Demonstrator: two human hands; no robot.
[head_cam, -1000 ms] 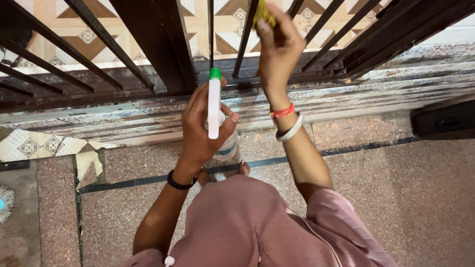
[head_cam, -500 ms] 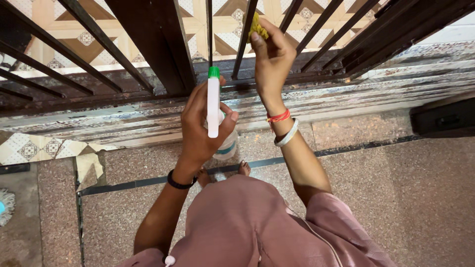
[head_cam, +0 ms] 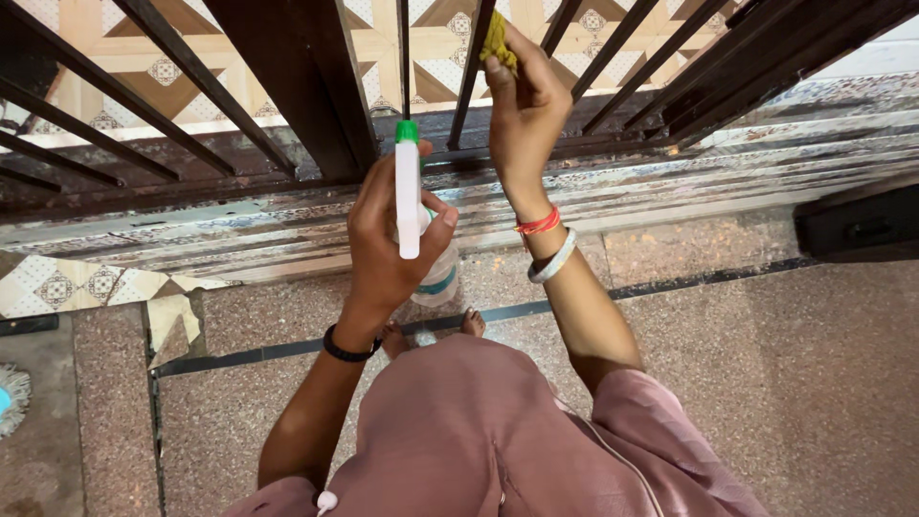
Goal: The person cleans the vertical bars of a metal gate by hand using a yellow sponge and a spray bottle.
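Even, soft indoor light; no hard shadows. Sharp focus throughout. Wide-angle bending at edges, dark metal gate bars (head_cam: 287,86) splayed.

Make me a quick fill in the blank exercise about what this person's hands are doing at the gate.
1. The left hand holds a white spray bottle with a ____ nozzle.
2. The right hand presses a ____ cloth against a bar.
3. The gate bars are dark ____.

Missing words: green; yellow; metal
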